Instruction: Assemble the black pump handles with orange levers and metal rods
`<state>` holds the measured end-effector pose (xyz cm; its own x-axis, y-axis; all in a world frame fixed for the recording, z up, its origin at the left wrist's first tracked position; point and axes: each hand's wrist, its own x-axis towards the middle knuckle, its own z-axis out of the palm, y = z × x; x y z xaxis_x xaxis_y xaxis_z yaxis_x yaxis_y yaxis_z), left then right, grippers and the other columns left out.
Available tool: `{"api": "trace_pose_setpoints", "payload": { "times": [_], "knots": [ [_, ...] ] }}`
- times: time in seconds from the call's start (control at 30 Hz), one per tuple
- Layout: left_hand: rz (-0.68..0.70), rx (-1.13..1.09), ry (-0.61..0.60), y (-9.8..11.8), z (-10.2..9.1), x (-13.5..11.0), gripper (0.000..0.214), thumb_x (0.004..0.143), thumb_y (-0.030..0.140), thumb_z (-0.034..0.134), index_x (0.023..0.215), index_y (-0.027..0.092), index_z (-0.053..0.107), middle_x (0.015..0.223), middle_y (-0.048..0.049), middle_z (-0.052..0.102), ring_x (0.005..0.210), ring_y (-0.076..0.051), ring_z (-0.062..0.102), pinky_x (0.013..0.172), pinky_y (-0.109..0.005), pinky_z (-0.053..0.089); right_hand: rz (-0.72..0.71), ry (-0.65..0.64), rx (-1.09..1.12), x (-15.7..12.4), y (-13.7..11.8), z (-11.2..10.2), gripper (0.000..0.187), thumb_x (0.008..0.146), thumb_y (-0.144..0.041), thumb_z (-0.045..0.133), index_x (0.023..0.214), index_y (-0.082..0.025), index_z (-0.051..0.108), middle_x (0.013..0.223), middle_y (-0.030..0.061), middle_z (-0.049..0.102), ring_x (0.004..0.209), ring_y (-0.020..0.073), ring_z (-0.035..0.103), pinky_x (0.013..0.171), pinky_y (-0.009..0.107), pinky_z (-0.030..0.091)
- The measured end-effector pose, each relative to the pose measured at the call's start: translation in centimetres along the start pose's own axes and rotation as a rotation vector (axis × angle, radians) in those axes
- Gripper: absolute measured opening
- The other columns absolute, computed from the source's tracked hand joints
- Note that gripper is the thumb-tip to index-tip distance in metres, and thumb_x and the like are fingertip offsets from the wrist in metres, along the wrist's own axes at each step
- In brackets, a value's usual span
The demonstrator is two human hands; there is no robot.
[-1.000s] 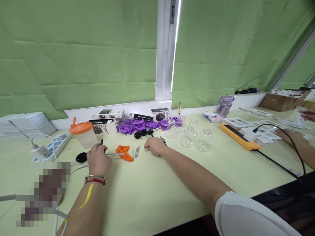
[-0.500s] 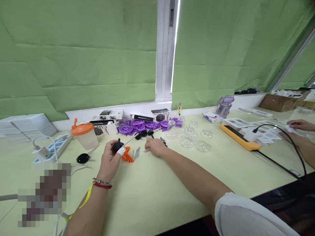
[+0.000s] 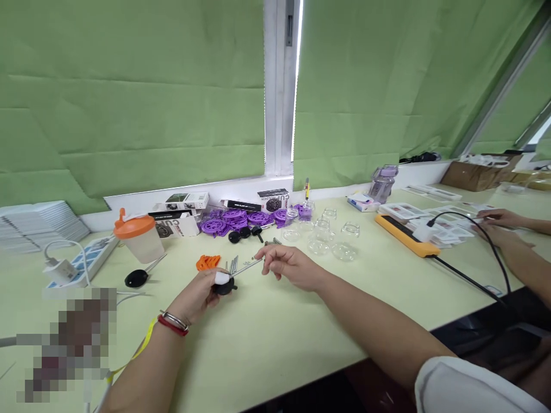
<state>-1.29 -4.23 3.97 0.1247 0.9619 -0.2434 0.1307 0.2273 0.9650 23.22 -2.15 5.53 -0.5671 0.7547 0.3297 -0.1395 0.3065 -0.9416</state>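
My left hand (image 3: pixel 198 293) is closed round a black knob with a metal rod (image 3: pixel 235 274), lifted just above the pale table (image 3: pixel 275 338). A white wrap covers one fingertip. My right hand (image 3: pixel 289 265) is raised level with the rod's tip, its thumb and fingers pinched on something too small to make out. Under the hands lie several metal pins (image 3: pixel 233 263) and orange plastic pieces (image 3: pixel 208 262). A second black knob with a rod (image 3: pixel 138 277) lies to the left.
Purple plastic discs (image 3: pixel 235 218), small boxes (image 3: pixel 181 202), clear glass jars (image 3: pixel 331 232) and an orange-lidded cup (image 3: pixel 138 235) stand along the back. A power strip (image 3: pixel 84 261) lies left, an orange device with a cable (image 3: pixel 407 235) right. Another person's hands (image 3: pixel 501 226) work on cards at far right.
My left hand picked up the knobbed rod and brought it nearer to me. My right hand lifted off the table and met the rod's tip.
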Motion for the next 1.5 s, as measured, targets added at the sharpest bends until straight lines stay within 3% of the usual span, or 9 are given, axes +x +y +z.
{"api": "trace_pose_setpoints", "payload": {
  "times": [0.2,0.33,0.47,0.67,0.93,1.17,1.5],
  "knots": [
    [-0.224,0.026,-0.163,-0.8,0.3,0.2,0.04,0.069,0.054,0.057,0.075,0.015,0.055,0.064,-0.0068,0.062,0.045,-0.008,0.041,0.035,-0.017,0.018,0.186,0.249,0.018,-0.2,2.4,1.1,0.008,0.076,-0.023,0.06,0.075,-0.015,0.059,0.062,-0.0003,0.061,0.056,0.011,0.058,0.061,0.027,0.047],
    [-0.136,0.064,-0.187,-1.3,0.2,0.7,0.047,0.073,0.064,0.05,0.076,0.017,0.051,0.062,-0.0019,0.057,0.042,-0.007,0.036,0.034,-0.018,0.016,0.327,0.343,0.074,0.3,3.8,1.0,0.009,0.074,-0.021,0.062,0.071,-0.014,0.057,0.056,-0.0006,0.062,0.052,0.0111,0.059,0.059,0.026,0.047],
    [-0.07,0.189,-0.137,-1.2,0.7,0.7,0.048,0.067,0.06,0.063,0.089,0.019,0.052,0.056,0.0068,0.044,0.041,-0.006,0.03,0.036,-0.019,0.014,0.393,0.408,0.135,0.4,5.0,0.9,0.011,0.075,-0.02,0.063,0.07,-0.014,0.055,0.054,-0.0008,0.062,0.051,0.0106,0.059,0.059,0.026,0.047],
    [-0.042,0.319,-0.123,-0.9,1.5,0.5,0.042,0.063,0.053,0.068,0.072,0.019,0.047,0.051,0.01,0.033,0.04,-0.005,0.025,0.04,-0.02,0.016,0.372,0.34,0.172,0.5,6.3,1.1,0.014,0.073,-0.023,0.066,0.071,-0.014,0.056,0.055,-0.0001,0.062,0.05,0.0103,0.058,0.057,0.025,0.046],
    [-0.024,0.334,-0.053,-1.6,1.3,1.1,0.033,0.073,0.051,0.06,0.08,0.02,0.05,0.054,0.0087,0.034,0.043,-0.007,0.026,0.042,-0.02,0.018,0.37,0.496,0.2,0.2,6.3,-0.7,0.02,0.067,-0.029,0.072,0.07,-0.015,0.057,0.053,-0.0041,0.054,0.045,0.007,0.047,0.044,0.022,0.04],
    [0.034,0.329,-0.062,-1.8,1.6,1.2,0.037,0.07,0.053,0.063,0.077,0.019,0.051,0.055,0.0078,0.035,0.047,-0.008,0.028,0.045,-0.021,0.019,0.437,0.438,0.216,0.1,6.6,-0.7,0.019,0.062,-0.02,0.074,0.073,-0.013,0.061,0.053,-0.0038,0.054,0.045,0.0071,0.047,0.041,0.022,0.041],
    [0.035,0.318,-0.086,-1.6,1.6,0.9,0.033,0.07,0.047,0.065,0.077,0.019,0.05,0.056,0.0076,0.035,0.048,-0.008,0.027,0.045,-0.02,0.02,0.449,0.401,0.156,0.1,6.8,-0.8,0.013,0.069,-0.019,0.068,0.074,-0.014,0.058,0.049,-0.0057,0.049,0.043,0.0061,0.043,0.039,0.019,0.038]
  ]
}}
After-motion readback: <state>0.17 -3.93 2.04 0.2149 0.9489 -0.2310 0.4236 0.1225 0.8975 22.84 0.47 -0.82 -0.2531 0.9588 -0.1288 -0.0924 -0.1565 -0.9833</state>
